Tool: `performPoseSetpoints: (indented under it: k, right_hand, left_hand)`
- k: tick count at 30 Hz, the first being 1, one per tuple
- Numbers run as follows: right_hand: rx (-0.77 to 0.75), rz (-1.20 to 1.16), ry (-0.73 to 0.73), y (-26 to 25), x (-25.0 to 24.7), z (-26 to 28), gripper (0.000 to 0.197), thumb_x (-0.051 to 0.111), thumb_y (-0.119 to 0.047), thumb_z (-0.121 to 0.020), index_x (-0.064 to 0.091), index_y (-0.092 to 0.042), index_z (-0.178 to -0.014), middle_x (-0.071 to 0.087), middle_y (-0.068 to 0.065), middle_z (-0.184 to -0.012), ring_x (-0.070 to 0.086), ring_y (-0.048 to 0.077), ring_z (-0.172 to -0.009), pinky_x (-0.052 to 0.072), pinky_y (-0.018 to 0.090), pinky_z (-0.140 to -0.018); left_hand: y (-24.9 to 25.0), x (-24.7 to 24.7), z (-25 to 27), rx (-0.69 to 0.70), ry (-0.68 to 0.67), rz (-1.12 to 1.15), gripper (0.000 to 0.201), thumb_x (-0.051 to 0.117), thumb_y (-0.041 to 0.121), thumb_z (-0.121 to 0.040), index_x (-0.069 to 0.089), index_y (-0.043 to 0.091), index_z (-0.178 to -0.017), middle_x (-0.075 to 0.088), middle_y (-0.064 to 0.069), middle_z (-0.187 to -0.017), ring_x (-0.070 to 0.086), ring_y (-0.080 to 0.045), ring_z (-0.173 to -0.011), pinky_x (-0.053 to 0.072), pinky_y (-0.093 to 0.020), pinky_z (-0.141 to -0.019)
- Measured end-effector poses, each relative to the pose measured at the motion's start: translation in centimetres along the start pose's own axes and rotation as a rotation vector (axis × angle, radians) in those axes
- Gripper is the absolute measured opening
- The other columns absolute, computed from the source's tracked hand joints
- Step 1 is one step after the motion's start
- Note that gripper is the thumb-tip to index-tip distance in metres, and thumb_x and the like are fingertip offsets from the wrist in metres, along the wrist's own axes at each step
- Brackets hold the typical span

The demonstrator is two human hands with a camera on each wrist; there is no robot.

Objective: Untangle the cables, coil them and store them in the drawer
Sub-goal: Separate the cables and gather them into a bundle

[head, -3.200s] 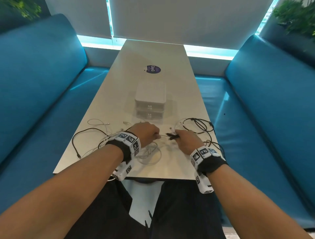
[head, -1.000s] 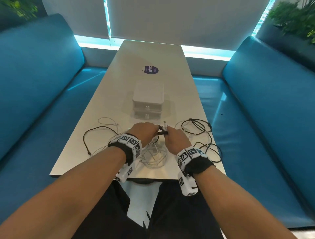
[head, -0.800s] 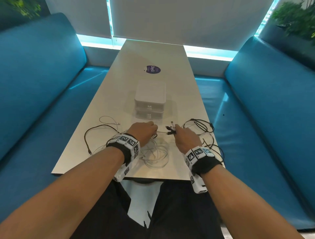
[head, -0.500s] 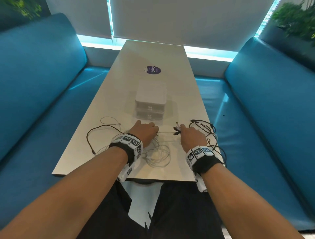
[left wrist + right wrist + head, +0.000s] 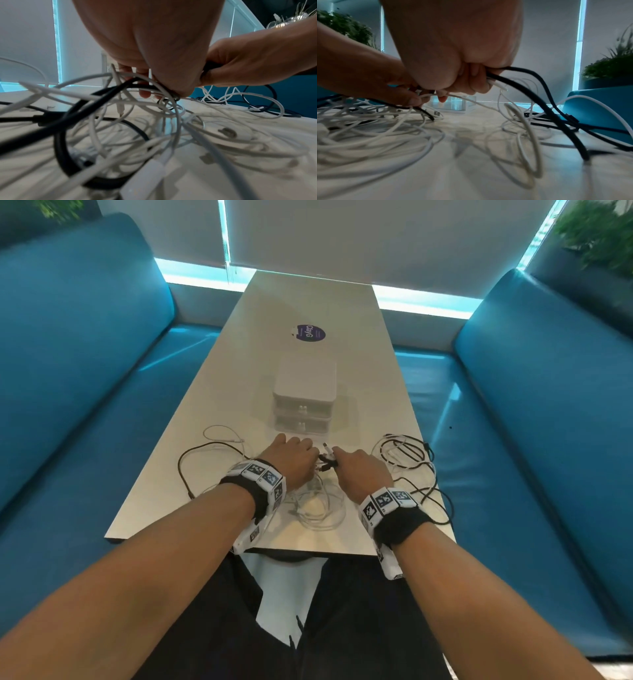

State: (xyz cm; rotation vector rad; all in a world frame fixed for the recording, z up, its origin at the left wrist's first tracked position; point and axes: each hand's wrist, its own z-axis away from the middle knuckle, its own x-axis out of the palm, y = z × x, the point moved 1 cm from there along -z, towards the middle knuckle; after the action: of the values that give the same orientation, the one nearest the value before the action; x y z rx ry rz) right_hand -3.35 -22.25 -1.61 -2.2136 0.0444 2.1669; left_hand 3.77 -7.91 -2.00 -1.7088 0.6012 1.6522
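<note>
A tangle of white cables [image 5: 320, 508] and black cables [image 5: 416, 463] lies on the near end of the table [image 5: 308, 302]. My left hand [image 5: 294, 460] pinches a knot of white and black strands [image 5: 164, 93] just above the tabletop. Close beside it, my right hand [image 5: 359, 470] grips a black cable [image 5: 522, 88] and a white one [image 5: 496, 83], their plug ends [image 5: 327, 453] sticking up between the two hands. The white two-drawer box [image 5: 305, 395] stands just beyond the hands, both drawers closed.
A black loop [image 5: 191, 463] and a thin white cable [image 5: 222, 434] trail off to the left. More loops reach the table's right edge [image 5: 442, 508]. Blue benches [image 5: 68, 371] flank the table. A round purple sticker [image 5: 310, 333] sits farther up.
My hands had drawn apart, stretching a strand between them. They are now back together over the tangle, the right hand having moved left with its plug ends.
</note>
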Motion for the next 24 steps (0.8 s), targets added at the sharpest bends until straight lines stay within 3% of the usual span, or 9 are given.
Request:
performPoseSetpoints:
  k: [6,14,19,22,24]
  right_hand:
    - [0.037,0.002,0.008,0.5,-0.5,0.0,0.022,0.042,-0.022,-0.1,0.047,-0.021,-0.121,0.065,0.011,-0.091,0.066,0.035,-0.079,0.048,0.038,-0.062]
    - [0.077,-0.077,0.0,1.0,-1.2,0.0,0.023,0.04,-0.025,-0.101,0.046,-0.018,-0.122,0.062,0.012,-0.091,0.064,0.034,-0.078,0.054,0.042,-0.066]
    - [0.058,-0.097,-0.007,1.0,-0.9,0.3,0.024,0.04,-0.027,-0.101,0.046,-0.017,-0.122,0.062,0.012,-0.091,0.063,0.033,-0.076,0.055,0.044,-0.067]
    - [0.066,-0.087,-0.01,1.5,-1.0,0.2,0.024,0.04,-0.026,-0.101,0.046,-0.017,-0.122,0.062,0.012,-0.091,0.063,0.032,-0.076,0.055,0.043,-0.068]
    - [0.075,-0.085,-0.011,1.7,-1.1,0.3,0.024,0.04,-0.026,-0.101,0.046,-0.017,-0.122,0.062,0.011,-0.09,0.062,0.031,-0.075,0.056,0.044,-0.069]
  left_hand:
    - [0.1,-0.3,0.3,0.016,0.025,-0.054,0.032,0.041,0.036,-0.095,0.059,0.022,-0.117,0.056,-0.004,-0.116,0.049,-0.029,-0.107,0.033,-0.046,-0.091]
    - [-0.6,0.4,0.4,-0.057,0.003,0.102,0.032,0.038,0.049,-0.101,0.053,0.028,-0.119,0.047,-0.002,-0.12,0.043,-0.029,-0.112,0.032,-0.046,-0.092]
    - [-0.3,0.5,0.5,-0.102,-0.002,0.139,0.021,0.04,0.034,-0.102,0.048,0.022,-0.119,0.051,-0.005,-0.116,0.05,-0.029,-0.108,0.033,-0.045,-0.091]
    - [-0.3,0.1,0.2,-0.108,0.007,0.166,0.011,0.048,0.024,-0.094,0.048,0.026,-0.104,0.052,-0.002,-0.111,0.049,-0.026,-0.104,0.032,-0.044,-0.087]
    - [-0.3,-0.2,-0.1,-0.094,-0.005,0.186,0.016,0.051,0.015,-0.088,0.045,0.026,-0.099,0.051,0.0,-0.109,0.046,-0.025,-0.104,0.032,-0.044,-0.087]
